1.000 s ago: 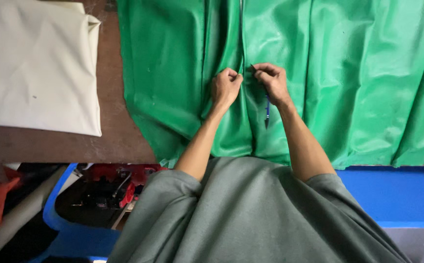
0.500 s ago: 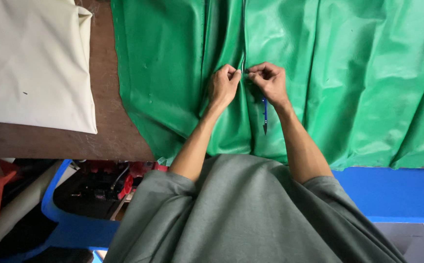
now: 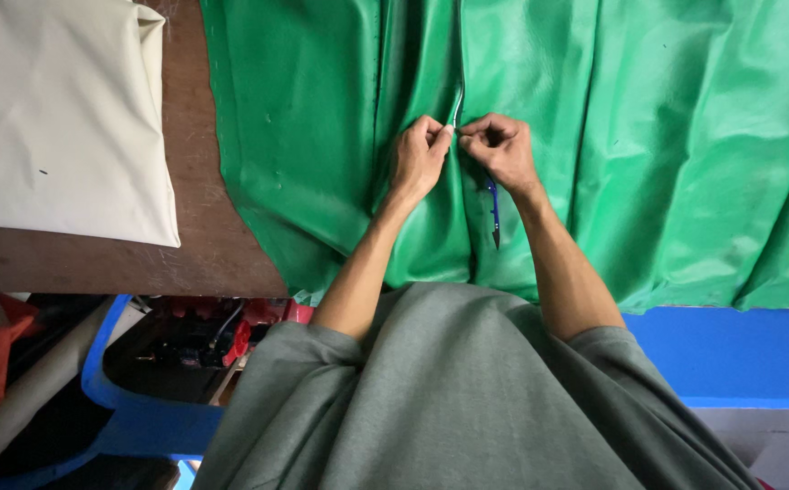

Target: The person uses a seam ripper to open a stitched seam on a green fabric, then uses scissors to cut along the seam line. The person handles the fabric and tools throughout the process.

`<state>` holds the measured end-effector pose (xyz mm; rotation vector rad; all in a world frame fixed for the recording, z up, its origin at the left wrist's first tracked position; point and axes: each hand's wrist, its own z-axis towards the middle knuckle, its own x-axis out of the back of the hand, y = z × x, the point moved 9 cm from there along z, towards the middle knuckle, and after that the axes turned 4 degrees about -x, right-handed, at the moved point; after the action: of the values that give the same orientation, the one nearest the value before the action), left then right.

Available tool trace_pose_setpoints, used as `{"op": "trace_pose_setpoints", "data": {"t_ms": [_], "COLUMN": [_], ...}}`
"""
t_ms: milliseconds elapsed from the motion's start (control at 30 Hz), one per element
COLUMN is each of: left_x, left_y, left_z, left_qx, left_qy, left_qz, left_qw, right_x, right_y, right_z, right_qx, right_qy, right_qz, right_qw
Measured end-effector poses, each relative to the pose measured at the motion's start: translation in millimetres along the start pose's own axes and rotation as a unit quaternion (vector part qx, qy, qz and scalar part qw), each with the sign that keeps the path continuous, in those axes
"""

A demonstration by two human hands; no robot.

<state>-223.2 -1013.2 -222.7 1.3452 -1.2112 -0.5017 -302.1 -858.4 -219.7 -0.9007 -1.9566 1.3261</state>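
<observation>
Green fabric, glossy and creased, covers most of the wooden table, its near edge hanging over a blue ledge. At a lengthwise fold near its middle the left hand and right hand meet, fingertips of both pinching the cloth. The right hand also holds a blue pen-like tool, perhaps a marker, pointing back along the wrist. Left lies a folded cream sheet. Below the table's edge sits a blue bin of clutter.
</observation>
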Motion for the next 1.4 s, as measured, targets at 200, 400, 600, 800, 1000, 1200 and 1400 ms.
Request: {"op": "trace_pose_setpoints", "data": {"t_ms": [200,400,600,800,1000,1200,1400], "left_x": [-3.1,-1.6,-0.5,-3.1,3.2,8.1,5.1], "left_y": [-0.6,-5.0,-6.1,-1.3,-1.1,4.4,5.7], "left_z": [0.7,1.6,1.6,-0.2,0.5,-2.1,-5.2], "left_qx": [0.005,0.011,0.019,0.01,0.008,0.026,0.042], "left_qy": [-0.003,-0.005,-0.01,-0.015,-0.008,-0.017,-0.033], "left_qz": [0.0,0.012,-0.001,-0.009,-0.002,-0.006,-0.026], "left_qw": [1.0,1.0,1.0,1.0,1.0,1.0,0.998], "right_x": [0.4,2.4,9.2,2.8,1.0,5.6,-2.9], "right_y": [3.7,7.4,9.3,8.1,15.3,14.2,9.3], "right_z": [0.8,-0.2,-2.7,-0.1,-2.3,-3.2,-2.9], "right_qx": [-0.007,-0.015,-0.031,-0.02,-0.037,-0.037,-0.042], "right_qy": [0.005,-0.028,-0.024,-0.016,-0.053,-0.049,-0.039], "right_qz": [0.009,0.0,0.056,0.039,0.046,0.077,0.093], "right_qw": [1.0,1.0,0.998,0.999,0.997,0.995,0.994]}}
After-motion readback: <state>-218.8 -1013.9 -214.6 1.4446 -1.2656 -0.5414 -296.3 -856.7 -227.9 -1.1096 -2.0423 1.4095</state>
